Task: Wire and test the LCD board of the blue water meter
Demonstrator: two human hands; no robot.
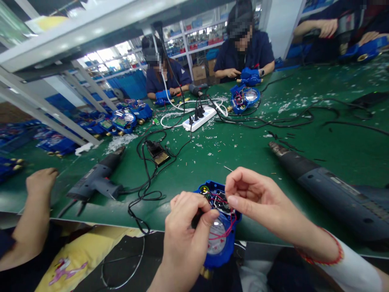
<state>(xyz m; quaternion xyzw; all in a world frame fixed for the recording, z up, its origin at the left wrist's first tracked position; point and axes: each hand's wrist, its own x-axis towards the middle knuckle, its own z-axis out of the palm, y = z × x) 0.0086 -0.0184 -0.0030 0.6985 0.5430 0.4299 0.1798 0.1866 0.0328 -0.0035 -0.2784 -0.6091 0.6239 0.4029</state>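
A blue meter housing (226, 253) rests at the front edge of the green table, a round clear dial in its near part and a circuit compartment in its far part. Thin red wires (229, 227) loop out of that compartment across the dial. My left hand (190, 227) is over the housing's left side, thumb and fingers pinched together; whatever is between them is hidden. At the right of the compartment, my right hand (255, 194) has thumb and forefinger closed by the red wires, apparently gripping them. Brass shows at the housing's bottom end.
A heat gun (328, 182) lies close on the right, another heat gun (97, 178) on the left. A white power strip (199, 119) and tangled black cables cross the middle. Further blue meters (244, 99) and scattered white scraps lie beyond. Co-workers sit opposite; a person's arm (38, 215) is at left.
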